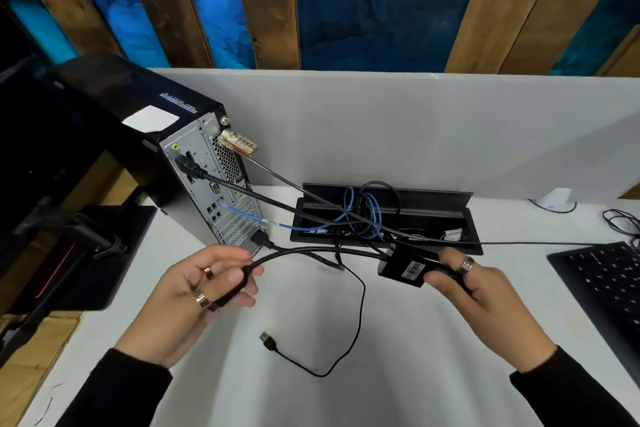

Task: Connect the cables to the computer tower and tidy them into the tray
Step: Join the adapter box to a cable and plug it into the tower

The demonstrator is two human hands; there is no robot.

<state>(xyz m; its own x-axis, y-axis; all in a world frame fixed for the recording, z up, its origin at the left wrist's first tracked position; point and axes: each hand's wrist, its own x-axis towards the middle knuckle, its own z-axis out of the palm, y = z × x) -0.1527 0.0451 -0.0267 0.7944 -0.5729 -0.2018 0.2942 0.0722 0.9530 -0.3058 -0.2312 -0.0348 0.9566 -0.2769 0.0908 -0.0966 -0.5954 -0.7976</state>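
At the table, between tower and tray: we hold the adapter lead for connection.
Computer tower stands left, rear ports facing us. Left hand pinches the black cable; right hand grips the adapter box. We judge: keep slack, approach ports squarely. Tray behind is crowded; loose USB plug lies in open room nearer us.

Bare desk before tower open (loose USB cable crosses it); tray cable-choked.
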